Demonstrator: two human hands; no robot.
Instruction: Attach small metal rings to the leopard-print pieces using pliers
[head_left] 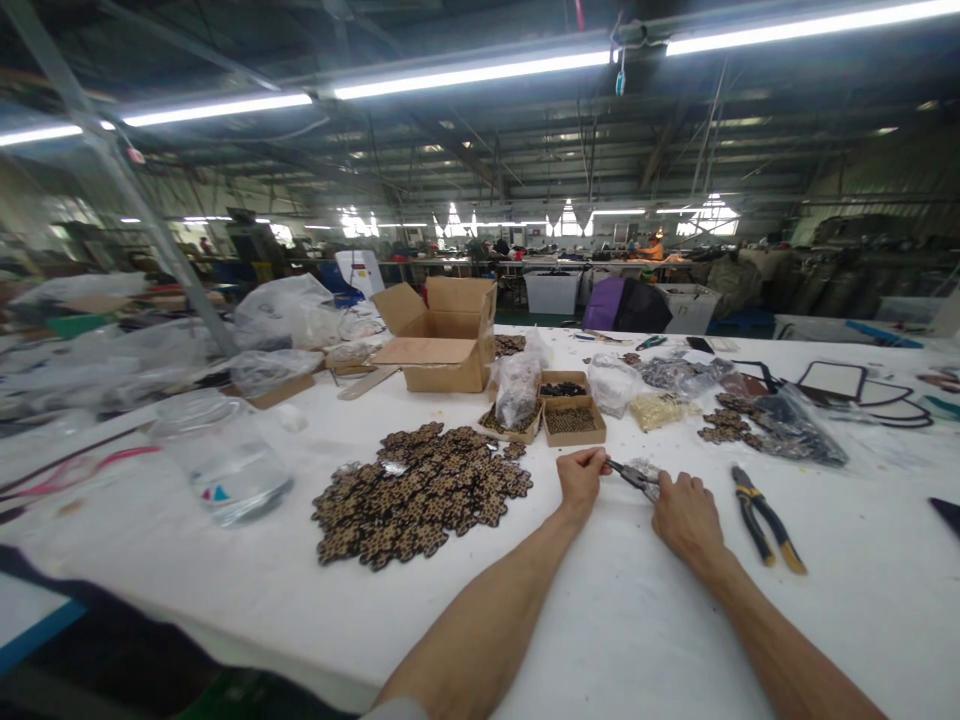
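Both my forearms stretch up from the bottom edge across the white table, a bit of pale sleeve showing at the left elbow. My right hand is closed around a pair of dark pliers, its knuckles up and most of the handles hidden in my grip. The pliers lie between my two hands, nose pointing left. At that nose my left hand has its thumb and fingers pinched together; I cannot tell whether they hold some small piece. Crinkled clear plastic sits just behind the pliers.

To the right of my right hand, a second pair of pliers with black-and-yellow handles rests on the table. On my left spreads a heap of brown patterned pieces with dark, scalloped edges, and beyond it stands a clear jar.

Just past my left hand is a small open box of tiny bronze-coloured bits, with another box of dark bits behind it. Beside them a plastic bag slumps on more loose pieces. Farther back, a cardboard box stands with its flaps open. A bag of pale yellow bits lies ahead of my right hand.
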